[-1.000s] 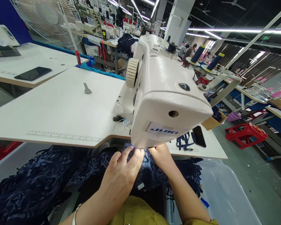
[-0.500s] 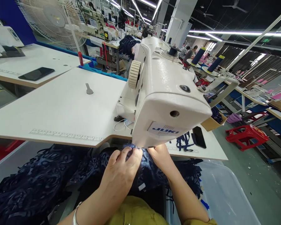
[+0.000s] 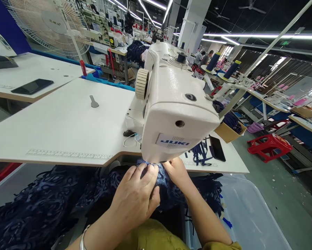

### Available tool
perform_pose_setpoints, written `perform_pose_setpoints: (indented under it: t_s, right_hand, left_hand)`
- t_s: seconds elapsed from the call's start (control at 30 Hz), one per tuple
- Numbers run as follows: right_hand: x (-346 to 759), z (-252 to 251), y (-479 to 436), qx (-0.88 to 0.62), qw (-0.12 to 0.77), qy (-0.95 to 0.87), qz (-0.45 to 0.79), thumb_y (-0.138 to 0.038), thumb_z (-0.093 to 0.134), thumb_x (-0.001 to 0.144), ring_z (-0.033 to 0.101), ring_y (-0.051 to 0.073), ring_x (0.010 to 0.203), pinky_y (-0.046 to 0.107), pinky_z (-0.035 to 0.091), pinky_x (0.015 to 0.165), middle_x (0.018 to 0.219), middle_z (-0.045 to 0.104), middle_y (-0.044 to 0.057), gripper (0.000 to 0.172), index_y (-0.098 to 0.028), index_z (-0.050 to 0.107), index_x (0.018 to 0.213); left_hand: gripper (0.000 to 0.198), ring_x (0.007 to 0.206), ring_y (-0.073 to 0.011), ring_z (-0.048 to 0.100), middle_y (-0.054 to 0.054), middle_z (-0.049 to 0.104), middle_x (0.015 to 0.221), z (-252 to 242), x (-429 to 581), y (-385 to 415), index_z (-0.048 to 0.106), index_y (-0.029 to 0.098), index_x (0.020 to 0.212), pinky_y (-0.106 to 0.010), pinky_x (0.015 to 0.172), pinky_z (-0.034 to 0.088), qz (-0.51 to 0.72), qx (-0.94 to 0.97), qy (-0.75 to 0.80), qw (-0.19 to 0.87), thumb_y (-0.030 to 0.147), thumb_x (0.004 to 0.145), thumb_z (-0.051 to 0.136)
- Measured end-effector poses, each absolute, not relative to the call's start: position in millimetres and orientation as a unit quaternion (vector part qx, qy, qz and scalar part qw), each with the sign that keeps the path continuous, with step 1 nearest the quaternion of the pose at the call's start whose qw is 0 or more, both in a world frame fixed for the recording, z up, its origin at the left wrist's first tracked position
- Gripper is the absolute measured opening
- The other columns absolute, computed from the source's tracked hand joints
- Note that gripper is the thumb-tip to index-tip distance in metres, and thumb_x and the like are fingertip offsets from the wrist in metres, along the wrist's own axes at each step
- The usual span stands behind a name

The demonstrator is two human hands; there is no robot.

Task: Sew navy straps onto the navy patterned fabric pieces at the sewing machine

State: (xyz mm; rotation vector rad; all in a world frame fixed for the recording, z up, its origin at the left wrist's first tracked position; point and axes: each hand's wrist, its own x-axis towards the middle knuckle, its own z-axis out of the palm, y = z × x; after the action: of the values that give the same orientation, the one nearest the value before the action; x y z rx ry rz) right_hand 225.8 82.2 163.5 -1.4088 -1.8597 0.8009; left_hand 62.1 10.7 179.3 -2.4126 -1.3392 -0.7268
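Observation:
A white sewing machine (image 3: pixel 183 109) with a JUKI label stands in front of me. Navy lace fabric (image 3: pixel 162 177) runs out from under its head and hangs down over my lap. My left hand (image 3: pixel 135 191) has its fingers bent over the lace just left of the needle area, gripping it, with the thumb apart and lower down. On the other side, my right hand (image 3: pixel 177 172) pinches the lace close under the machine head; its fingertips are partly hidden. The needle and presser foot are hidden behind the head.
More navy lace (image 3: pixel 41 205) is heaped at the left, above a clear plastic bin (image 3: pixel 249 205). On the white table (image 3: pixel 67 121) lie a small grey metal piece (image 3: pixel 93 102), navy straps (image 3: pixel 200 152) and a phone (image 3: pixel 217 148). A fan (image 3: pixel 54 26) and a red stool (image 3: pixel 270 146) stand farther off.
My left thumb has come away from the fingers and now shows lower down. Both hands stay at the lace by the machine head. The whole view has shifted slightly.

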Motion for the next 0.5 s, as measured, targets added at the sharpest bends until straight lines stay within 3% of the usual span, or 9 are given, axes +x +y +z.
perform_pose_setpoints:
  t_s: [0.1, 0.23, 0.37, 0.5]
  right_hand:
    - [224.4, 164.7, 78.9, -0.549, 0.348, -0.68, 0.34, -0.021, 0.045, 0.086, 0.048, 0.013, 0.061, 0.024, 0.037, 0.06, 0.064, 0.05, -0.005, 0.007, -0.019, 0.051, 0.083]
    - [221.7, 166.1, 70.2, -0.524, 0.388, -0.666, 0.363, -0.022, 0.045, 0.087, 0.049, 0.012, 0.064, 0.024, 0.037, 0.063, 0.068, 0.05, -0.006, 0.004, -0.02, 0.048, 0.088]
    - [219.3, 165.2, 64.1, -0.525, 0.387, -0.664, 0.365, -0.024, 0.047, 0.086, 0.05, 0.012, 0.062, 0.024, 0.037, 0.063, 0.066, 0.048, -0.007, 0.003, -0.021, 0.046, 0.085]
    - [219.2, 164.1, 65.2, -0.532, 0.382, -0.659, 0.369, -0.023, 0.048, 0.085, 0.052, 0.012, 0.064, 0.024, 0.037, 0.063, 0.066, 0.05, -0.007, 0.003, -0.022, 0.047, 0.087]
  left_hand:
    - [0.043, 0.102, -0.0297, 0.058, -0.011, 0.068, 0.113, 179.2, 64.3, 8.5, 0.063, 0.009, 0.118, -0.042, 0.087, 0.038, -0.246, -0.832, -0.475, 0.146, 0.036, 0.089, 0.046]
    - [0.036, 0.105, -0.0265, 0.058, -0.009, 0.067, 0.115, 173.8, 59.8, 7.8, 0.061, 0.01, 0.119, -0.04, 0.089, 0.037, -0.243, -0.831, -0.476, 0.157, 0.02, 0.091, 0.043]
    - [0.04, 0.108, -0.0209, 0.056, -0.009, 0.065, 0.12, 166.3, 53.3, 5.4, 0.058, 0.011, 0.123, -0.035, 0.093, 0.036, -0.264, -0.84, -0.449, 0.153, 0.007, 0.091, 0.035]
    - [0.044, 0.11, -0.0203, 0.056, -0.003, 0.064, 0.125, 162.2, 53.3, 1.8, 0.056, 0.016, 0.127, -0.035, 0.094, 0.035, -0.245, -0.845, -0.452, 0.147, 0.005, 0.092, 0.033]
